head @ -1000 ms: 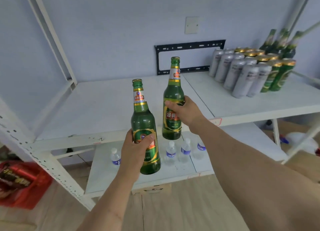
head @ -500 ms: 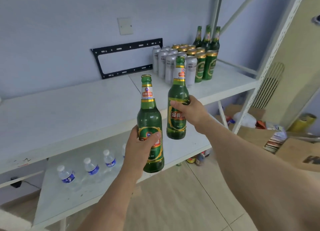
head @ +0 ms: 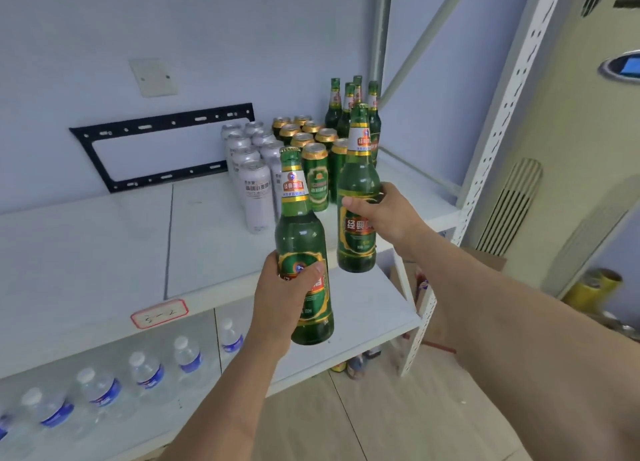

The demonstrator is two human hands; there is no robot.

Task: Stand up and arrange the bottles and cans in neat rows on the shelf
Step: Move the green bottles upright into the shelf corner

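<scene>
My left hand (head: pixel 282 301) grips a green beer bottle (head: pixel 301 239) around its lower body, upright, in front of the white shelf (head: pixel 207 239). My right hand (head: pixel 384 214) grips a second green beer bottle (head: pixel 356 183) at mid-body, upright and a little higher, just right of the first. Behind them on the shelf stand rows of silver cans (head: pixel 254 194), green-and-gold cans (head: pixel 317 180) and several green bottles (head: pixel 341 107) in the back right corner.
A white perforated shelf post (head: pixel 498 121) rises at the right. Small water bottles (head: pixel 149 374) stand in a row on the lower shelf. A black metal bracket (head: pixel 162 145) hangs on the wall. A few cans lie on the floor under the shelf (head: pixel 349 365).
My view has swung right and closer to the cans. Both held bottles moved with my hands toward the stocked right end of the shelf; the grips stay the same.
</scene>
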